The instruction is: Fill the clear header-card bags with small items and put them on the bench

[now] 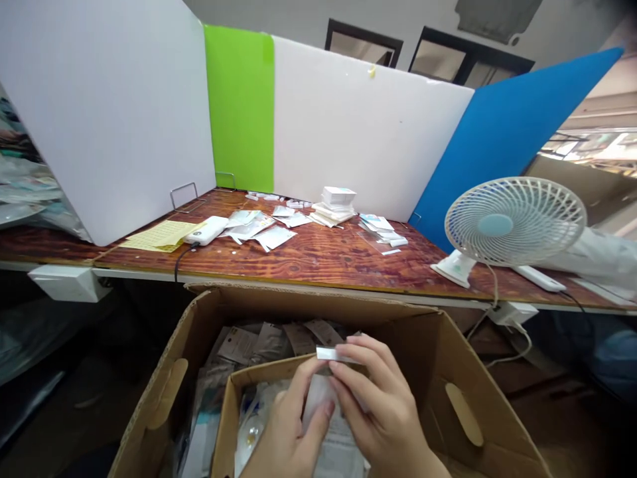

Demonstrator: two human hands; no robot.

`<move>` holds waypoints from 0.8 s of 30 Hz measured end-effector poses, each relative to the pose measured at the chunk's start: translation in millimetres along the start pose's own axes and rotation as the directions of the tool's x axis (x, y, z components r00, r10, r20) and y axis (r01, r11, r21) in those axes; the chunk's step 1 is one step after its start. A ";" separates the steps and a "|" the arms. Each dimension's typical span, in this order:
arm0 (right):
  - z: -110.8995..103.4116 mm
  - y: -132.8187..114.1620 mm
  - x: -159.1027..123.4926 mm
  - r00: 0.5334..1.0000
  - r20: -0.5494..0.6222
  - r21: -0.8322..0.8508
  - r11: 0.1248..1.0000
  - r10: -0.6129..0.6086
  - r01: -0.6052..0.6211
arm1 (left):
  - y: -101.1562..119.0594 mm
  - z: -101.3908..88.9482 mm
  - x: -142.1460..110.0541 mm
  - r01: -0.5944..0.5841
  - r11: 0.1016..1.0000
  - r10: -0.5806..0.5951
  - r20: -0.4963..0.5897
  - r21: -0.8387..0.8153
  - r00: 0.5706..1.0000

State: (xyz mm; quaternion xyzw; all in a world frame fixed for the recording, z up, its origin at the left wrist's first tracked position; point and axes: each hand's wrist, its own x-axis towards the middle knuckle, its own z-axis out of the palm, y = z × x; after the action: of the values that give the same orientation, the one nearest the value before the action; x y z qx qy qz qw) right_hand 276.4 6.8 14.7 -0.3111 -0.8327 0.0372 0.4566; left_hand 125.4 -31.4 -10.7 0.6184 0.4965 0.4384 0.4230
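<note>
In-hand work under way; completion unconfirmed.
Left hand (pixel 286 421): thumb and index nearly closed on a small, translucent white packet (pixel 313 396) with a glossy strip, above the large brown cardboard carton (pixel 204 318). Right hand (pixel 391 405): bent fingers pinch the strip. Clear plastic packets (pixel 239 345) lie inside; flat white packets (pixel 275 238) on the wooden table (pixel 318 262) are judged unhandled.

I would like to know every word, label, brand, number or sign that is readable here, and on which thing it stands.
No text can be read with certainty.
Yellow sheets: rows of marks, too small.
Packets in the box: print, too small and blurred.
Flat packets on the table: printed, unreadable.
White item in the hands: no text discernible.
</note>
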 end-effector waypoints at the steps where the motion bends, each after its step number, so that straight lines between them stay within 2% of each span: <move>1: 2.6 0.4 -3.7 1.000 0.015 0.013 1.000 0.000 0.000 | -0.1 2.3 -1.1 -0.005 0.999 0.004 0.020 0.044 1.000; 5: 11.4 4.5 -11.2 0.996 -0.002 0.094 0.992 0.090 -0.089 | -1.4 9.0 -3.0 0.024 0.982 -0.041 0.083 0.187 0.996; 9: 17.1 12.0 -17.6 0.991 0.015 0.117 0.984 0.136 -0.137 | -3.8 13.5 -3.2 0.098 0.959 -0.126 0.091 0.268 0.988; 13: 20.2 18.9 -24.1 0.981 0.077 0.110 0.976 0.178 -0.185 | -8.7 14.6 -2.4 0.094 0.973 -0.118 0.104 0.212 0.988; 15: 20.1 24.1 -26.4 0.948 0.074 0.136 0.938 0.311 -0.319 | -12.1 13.1 -0.6 0.114 0.986 -0.122 0.062 0.118 0.991; 16: 19.6 27.3 -27.5 0.898 0.066 0.173 0.881 0.435 -0.440 | -13.8 11.7 0.8 0.148 0.988 -0.149 0.022 0.044 0.989; 17: 18.9 30.7 -28.5 0.813 0.076 0.234 0.782 0.577 -0.577 | -15.2 9.9 2.5 0.193 0.980 -0.194 -0.013 -0.049 0.981; 18: 18.1 33.9 -29.4 0.696 0.129 0.314 0.637 0.706 -0.704 | -16.2 7.8 4.5 0.242 0.959 -0.249 -0.033 -0.149 0.968; 19: 17.3 36.3 -30.0 0.571 0.230 0.395 0.461 0.788 -0.795 | -16.9 5.5 6.4 0.284 0.929 -0.300 -0.033 -0.239 0.953; 20: 16.8 37.8 -30.3 0.465 0.362 0.462 0.277 0.808 -0.842 | -17.4 3.3 8.1 0.316 0.898 -0.337 -0.018 -0.305 0.941; 21: 16.8 38.0 -30.3 0.393 0.490 0.505 0.115 0.778 -0.856 | -17.7 1.2 9.4 0.336 0.878 -0.355 0.006 -0.341 0.935; 22: 17.3 37.0 -30.0 0.355 0.588 0.527 -0.011 0.727 -0.850 | -18.0 -0.4 10.1 0.342 0.873 -0.356 0.025 -0.349 0.934; 24: 20.3 32.1 -28.9 0.325 0.676 0.548 -0.157 0.662 -0.821 | -18.5 -2.1 10.1 0.316 0.897 -0.321 0.037 -0.309 0.946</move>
State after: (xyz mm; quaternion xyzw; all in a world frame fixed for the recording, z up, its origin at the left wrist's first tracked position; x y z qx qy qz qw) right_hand 287.3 21.1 -29.5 -0.4495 -0.3755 0.7259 0.3606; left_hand 120.1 -18.4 -26.6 0.4513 0.5187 0.4406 0.5773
